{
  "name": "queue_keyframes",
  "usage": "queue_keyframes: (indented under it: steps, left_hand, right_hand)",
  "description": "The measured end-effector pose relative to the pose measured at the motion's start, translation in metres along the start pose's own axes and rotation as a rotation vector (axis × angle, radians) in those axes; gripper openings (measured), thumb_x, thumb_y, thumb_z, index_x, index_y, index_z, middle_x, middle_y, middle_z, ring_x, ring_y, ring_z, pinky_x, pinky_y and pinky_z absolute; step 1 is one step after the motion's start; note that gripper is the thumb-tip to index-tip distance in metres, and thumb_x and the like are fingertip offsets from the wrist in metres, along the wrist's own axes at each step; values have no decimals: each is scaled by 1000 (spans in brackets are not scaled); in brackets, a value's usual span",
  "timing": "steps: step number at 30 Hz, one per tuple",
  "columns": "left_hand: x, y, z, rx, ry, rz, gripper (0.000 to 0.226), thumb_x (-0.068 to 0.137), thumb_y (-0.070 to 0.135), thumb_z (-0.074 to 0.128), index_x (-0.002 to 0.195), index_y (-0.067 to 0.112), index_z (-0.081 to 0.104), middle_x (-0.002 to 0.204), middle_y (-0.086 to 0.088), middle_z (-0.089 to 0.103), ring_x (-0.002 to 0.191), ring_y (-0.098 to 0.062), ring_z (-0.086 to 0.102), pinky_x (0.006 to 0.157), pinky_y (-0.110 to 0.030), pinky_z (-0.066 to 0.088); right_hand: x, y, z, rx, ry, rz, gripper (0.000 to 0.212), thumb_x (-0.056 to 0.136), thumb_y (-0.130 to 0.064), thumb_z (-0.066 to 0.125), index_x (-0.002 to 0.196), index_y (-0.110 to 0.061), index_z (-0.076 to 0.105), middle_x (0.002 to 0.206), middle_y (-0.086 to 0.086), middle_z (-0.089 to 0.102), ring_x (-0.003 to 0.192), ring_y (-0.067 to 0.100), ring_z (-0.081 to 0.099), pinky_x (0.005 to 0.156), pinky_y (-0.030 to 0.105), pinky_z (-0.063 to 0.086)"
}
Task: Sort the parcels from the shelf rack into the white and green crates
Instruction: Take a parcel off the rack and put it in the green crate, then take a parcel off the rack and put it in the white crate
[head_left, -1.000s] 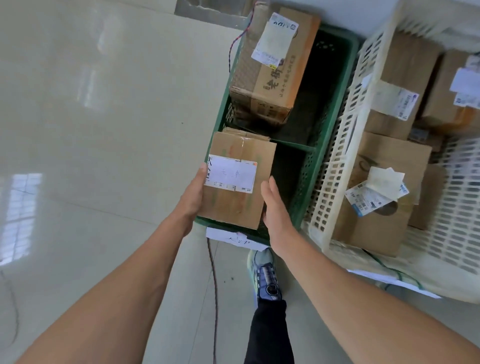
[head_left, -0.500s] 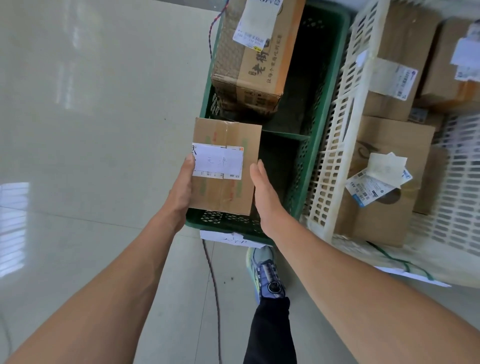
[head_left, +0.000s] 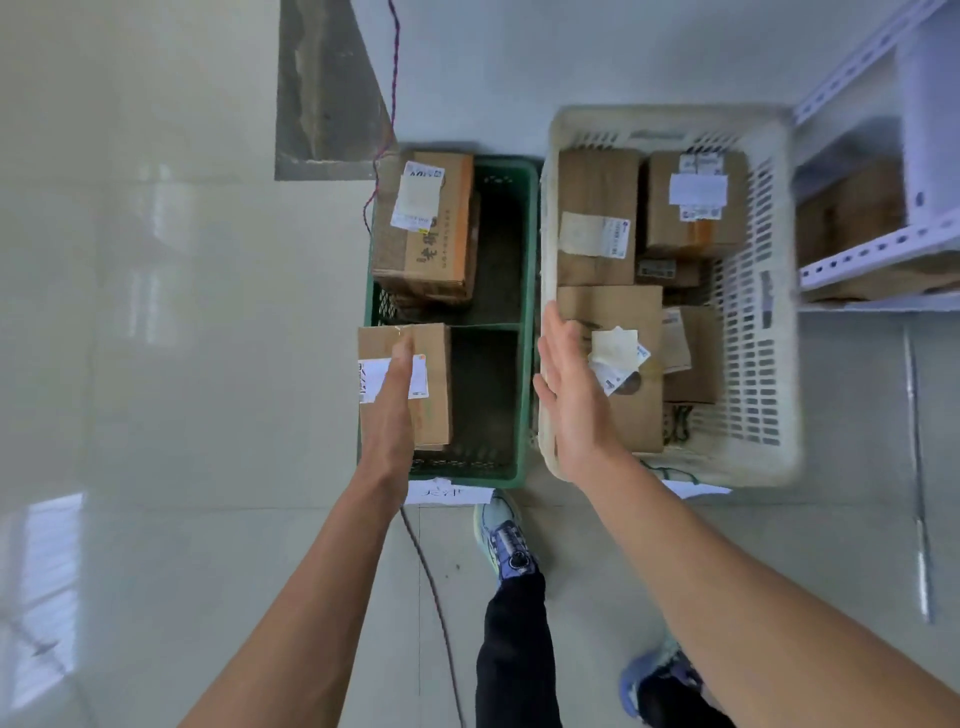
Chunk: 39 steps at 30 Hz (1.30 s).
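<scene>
Since 0.5 s ago the small parcel (head_left: 434, 379) has been released by the R hand (head_left: 569, 395), which is now swung away to the right of the green crate (head_left: 527, 312). The view has also been pulled back, so more floor is seen.

Nearest, just this side of the green crate, a shoe (head_left: 506, 540) and a dark trouser leg are seen, w/ a white paper slip (head_left: 447, 491) lying at the crate's near wall; the writing on it cannot be read.

The L hand (head_left: 392, 410) is held over the crate's near-left corner, fingers straight and together, laid across the parcel's top; nothing is gripped. Whether the parcel is actually touched cannot be told. The R hand is spread flat, fingers straight, palm turned toward the crate, holding nothing.

The small parcel is found in the crate's near compartment, against the left wall. It is a plain brown cardboard box, sealed, w/ a white shipping label (head_left: 370, 379) on top, partly covered by the L hand.

In the crate's far compartment a larger brown box (head_left: 423, 228) w/ printed characters and a white label is stood. Right of the crate the white crate (head_left: 753, 364) is set, filled w/ several labelled brown boxes. Further right, the shelf rack (head_left: 878, 249) is seen, blurred.
</scene>
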<state>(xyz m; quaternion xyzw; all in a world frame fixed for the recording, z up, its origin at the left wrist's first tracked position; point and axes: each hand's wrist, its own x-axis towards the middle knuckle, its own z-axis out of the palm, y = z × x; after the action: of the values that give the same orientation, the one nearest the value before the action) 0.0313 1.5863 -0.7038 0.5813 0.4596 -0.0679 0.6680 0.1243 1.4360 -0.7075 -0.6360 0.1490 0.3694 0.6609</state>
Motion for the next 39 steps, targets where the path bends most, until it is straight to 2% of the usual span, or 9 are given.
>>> queue_keyframes:
  steps: [3,6,11,15,18,22,26,32,39]
  left_hand:
    - [-56,41,45,50,-122,43,71,87,85,30,150,57,44,141,47,54,132,24,46,112,-20,33]
    - [-116,66,95,73,-184,87,83,92,84,28,166,47,30,172,25,30,160,1,24,133,-42,18]
    - [-216,76,187,130,-318,143,85,85,94,30,161,54,36,146,42,47,153,2,32,130,-43,21]
    - [-292,65,266,176,-393,190,89,91,87,30,167,42,31,173,19,32,160,-3,26,135,-45,16]
    - [-349,57,321,205,-435,193,87,93,89,31,165,40,35,172,20,34,159,-2,28,135,-47,17]
    - [-399,48,385,211,-459,227,93,81,93,40,160,45,44,167,23,42,155,-1,36,130,-44,27]
    - [-437,51,439,250,-516,268,88,89,90,33,165,45,34,172,22,33,160,-4,28,132,-49,24]
    - [-460,64,508,244,-514,279,70,105,68,24,168,37,31,172,17,34,157,-5,32,128,-46,25]
    - [-438,84,603,206,-508,277,83,98,82,32,166,34,36,169,15,40,149,-4,39,123,-44,30]
  right_hand:
    - [-46,-39,-34,40,8,-55,54,112,-55,21,164,-41,30,170,-22,27,158,3,24,132,37,19]
    - [-96,-68,-80,55,35,-128,53,112,-54,24,163,-40,30,170,-21,29,155,1,29,131,38,24]
    - [-192,-105,-177,83,69,-221,64,92,-72,38,153,-53,41,152,-37,47,135,-18,45,109,16,39]
    - [-260,-118,-269,115,140,-271,70,94,-70,36,160,-47,35,163,-30,37,148,-11,34,127,30,26]
    - [-305,-124,-338,180,188,-294,61,102,-62,33,161,-43,33,167,-24,33,153,-4,31,128,33,24]
    - [-358,-130,-418,210,243,-350,73,93,-67,35,161,-43,32,168,-22,32,153,-2,32,122,28,27]
    - [-389,-134,-483,253,290,-388,77,91,-69,37,162,-41,33,166,-23,34,152,-3,33,125,32,28]
    - [-408,-152,-552,290,308,-388,79,88,-72,40,161,-43,33,163,-24,37,148,-3,37,119,29,32]
    - [-385,-198,-642,266,332,-379,70,89,-71,40,156,-48,37,165,-23,37,150,-3,35,124,31,30]
